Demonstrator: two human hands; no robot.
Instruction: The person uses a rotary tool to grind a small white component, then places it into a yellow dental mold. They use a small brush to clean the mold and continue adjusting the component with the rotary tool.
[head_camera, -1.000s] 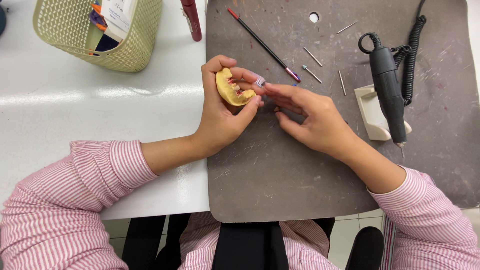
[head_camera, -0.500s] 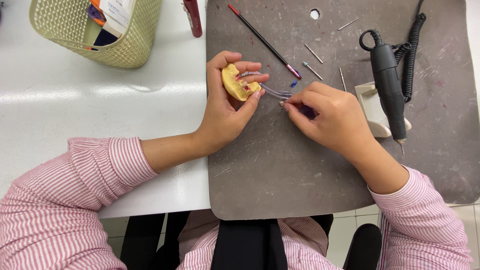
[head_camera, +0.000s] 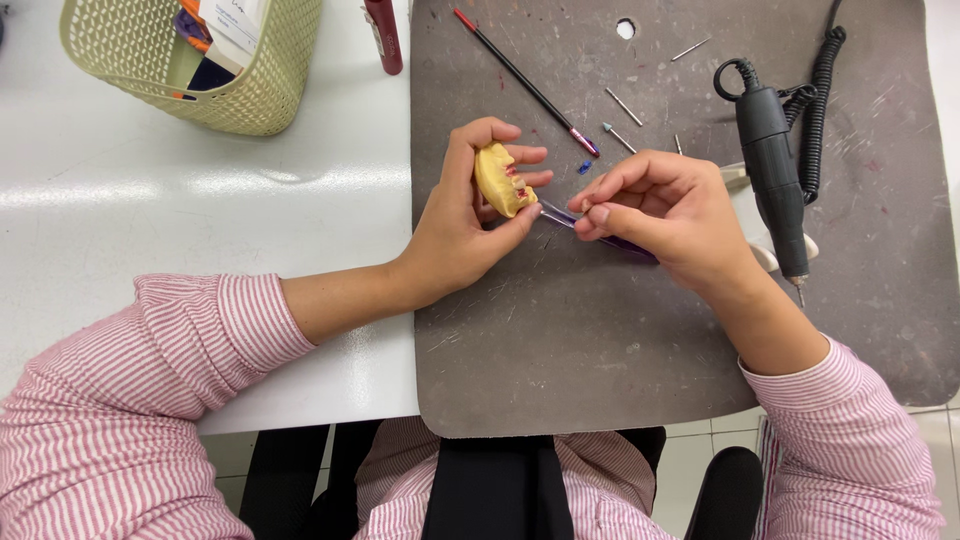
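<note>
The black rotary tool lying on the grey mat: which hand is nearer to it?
Right. The right hand, pinching a thin purple tool, lies just beside the black rotary tool. The left hand is farther off, holding a yellow dental model.

This is a dental laboratory workstation. A scratched grey work mat (head_camera: 650, 350) covers the white bench (head_camera: 200, 200); at 2 o'clock lies a black rotary handpiece (head_camera: 775, 180) with coiled cord, at 12 o'clock loose burs (head_camera: 622, 106), and centrally a yellow plaster tooth model (head_camera: 498, 180).
</note>
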